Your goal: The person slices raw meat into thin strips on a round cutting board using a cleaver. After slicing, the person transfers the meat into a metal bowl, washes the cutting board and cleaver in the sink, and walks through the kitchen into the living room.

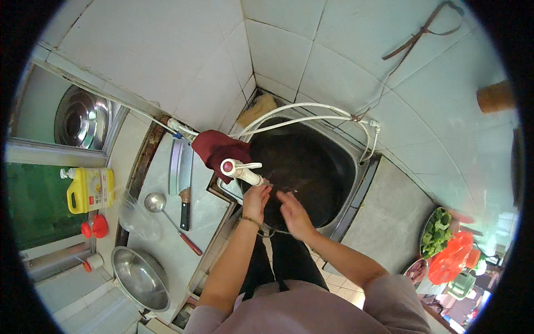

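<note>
Both my hands are over a dark wok-like pan (308,167) that fills the metal sink (354,179). My left hand (256,202) is just under the spout of a white plastic faucet (242,169), fingers near its outlet; whether it holds something small is not clear. To its right, my right hand (294,213) reaches over the pan with fingers apart and somewhat blurred, and nothing shows in it. A dark red cloth (217,150) is draped behind the faucet. White hoses (300,109) arch over the sink's back edge.
Left counter: a cleaver (180,171), a ladle (155,202), a plastic bag (139,219) and a steel basin (139,277). A yellow pump bottle (94,190) stands on the ledge. At the right counter's far end are leafy greens (436,231) and a red plastic bag (450,259).
</note>
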`<action>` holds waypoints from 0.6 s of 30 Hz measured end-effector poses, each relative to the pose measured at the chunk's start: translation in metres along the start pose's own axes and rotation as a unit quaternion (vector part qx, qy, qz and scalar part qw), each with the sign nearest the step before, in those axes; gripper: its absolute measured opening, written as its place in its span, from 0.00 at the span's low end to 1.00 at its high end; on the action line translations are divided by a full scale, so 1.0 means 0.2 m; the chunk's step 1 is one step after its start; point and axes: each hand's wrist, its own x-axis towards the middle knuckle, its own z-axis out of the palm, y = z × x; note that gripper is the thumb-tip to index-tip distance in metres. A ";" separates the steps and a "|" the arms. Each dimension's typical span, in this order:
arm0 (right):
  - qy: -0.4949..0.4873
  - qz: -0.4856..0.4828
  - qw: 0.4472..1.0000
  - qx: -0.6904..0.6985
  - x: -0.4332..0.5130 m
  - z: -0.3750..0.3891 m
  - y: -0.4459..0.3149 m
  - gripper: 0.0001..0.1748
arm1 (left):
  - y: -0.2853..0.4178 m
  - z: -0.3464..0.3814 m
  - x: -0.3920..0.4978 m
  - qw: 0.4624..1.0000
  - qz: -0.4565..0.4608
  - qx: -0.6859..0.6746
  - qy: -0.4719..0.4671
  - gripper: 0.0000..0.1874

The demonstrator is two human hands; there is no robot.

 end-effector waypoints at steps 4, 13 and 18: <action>-0.106 -0.025 0.943 -0.315 0.05 -0.27 0.09 0.29 | 0.02 -0.05 -0.09 0.995 0.054 0.081 0.002 0.24; 0.300 0.048 0.897 0.321 0.27 -0.04 -0.18 0.17 | -0.11 -0.18 -0.26 0.874 0.311 0.361 0.094 0.23; 0.167 0.261 0.731 0.609 0.28 0.17 -0.38 0.17 | -0.15 -0.22 -0.29 0.995 0.086 0.052 0.008 0.13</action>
